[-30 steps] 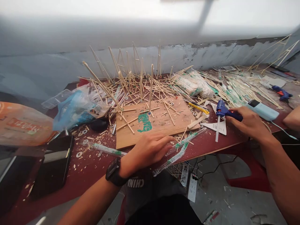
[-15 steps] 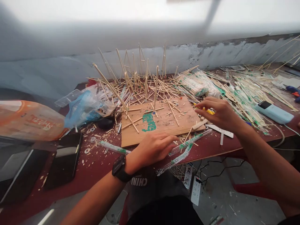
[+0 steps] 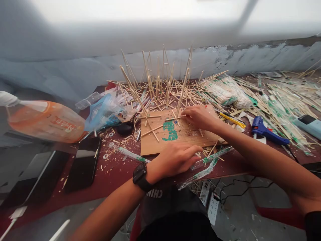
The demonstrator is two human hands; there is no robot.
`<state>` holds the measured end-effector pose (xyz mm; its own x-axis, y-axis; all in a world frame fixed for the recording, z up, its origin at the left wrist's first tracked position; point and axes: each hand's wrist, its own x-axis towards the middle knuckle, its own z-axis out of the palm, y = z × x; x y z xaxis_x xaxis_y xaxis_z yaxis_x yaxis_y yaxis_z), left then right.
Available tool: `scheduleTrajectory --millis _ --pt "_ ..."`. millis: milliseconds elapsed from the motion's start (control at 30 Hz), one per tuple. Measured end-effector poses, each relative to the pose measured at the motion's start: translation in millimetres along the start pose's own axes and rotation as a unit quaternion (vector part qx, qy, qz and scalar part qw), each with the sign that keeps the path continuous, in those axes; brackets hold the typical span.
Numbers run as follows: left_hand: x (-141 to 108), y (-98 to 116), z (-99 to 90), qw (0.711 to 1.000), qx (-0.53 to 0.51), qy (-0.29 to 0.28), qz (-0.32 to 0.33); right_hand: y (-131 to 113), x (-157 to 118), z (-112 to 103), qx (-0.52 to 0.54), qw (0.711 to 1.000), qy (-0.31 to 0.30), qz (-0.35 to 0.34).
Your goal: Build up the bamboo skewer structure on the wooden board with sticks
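Head camera: A dark red table (image 3: 107, 174), littered with wood shavings, stretches beneath a person's left hand (image 3: 177, 157) and right hand (image 3: 198, 117). A wooden board (image 3: 152, 145) with green marking lies under the right hand and just beyond the left. Well left of both hands, an orange-labeled bottle (image 3: 55, 124) with a white cap leans on its side, its fill hard to make out. Beyond the right hand and to its right, clear green-printed packets (image 3: 224, 90) hold bundled thin sticks. Left of the right hand, past the board, a blue plastic bag (image 3: 101, 112) sits crumpled near a clear plastic box (image 3: 88, 101); the contents of both are unclear. A dark phone (image 3: 84, 165) lies left of the left hand. A blue glue gun (image 3: 260, 127) rests right of the right hand, beyond the forearm. Just right of the left hand lies a flattened clear sleeve (image 3: 205, 172). The left hand's thumb and forefinger stand apart, fingers loosely bent. At the right hand's fingertips, a slightly tilted upright stick (image 3: 182, 93) rises from the board; whether the fingers pinch it cannot be told. Short sticks (image 3: 151, 130) lie on the board, left of that hand.
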<state>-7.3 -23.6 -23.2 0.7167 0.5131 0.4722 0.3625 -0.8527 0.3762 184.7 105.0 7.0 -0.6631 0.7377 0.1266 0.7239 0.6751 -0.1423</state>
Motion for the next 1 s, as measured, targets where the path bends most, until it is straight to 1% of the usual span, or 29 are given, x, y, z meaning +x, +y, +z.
scheduleTrajectory --millis 200,400,600,1000 --pt "1 1 -1.1 1.000 0.019 -0.017 0.004 -6 7 3 -0.004 1.000 -0.010 0.004" --pt "1 0 -1.0 1.000 0.009 0.000 0.023 -11 10 3 -0.007 1.000 -0.007 0.008" --pt "1 0 -0.8 1.000 0.012 -0.013 0.013 -9 15 7 0.006 1.000 0.002 0.006" --pt "1 0 -0.2 1.000 0.024 -0.005 0.013 -6 23 11 0.039 0.999 0.015 0.008"
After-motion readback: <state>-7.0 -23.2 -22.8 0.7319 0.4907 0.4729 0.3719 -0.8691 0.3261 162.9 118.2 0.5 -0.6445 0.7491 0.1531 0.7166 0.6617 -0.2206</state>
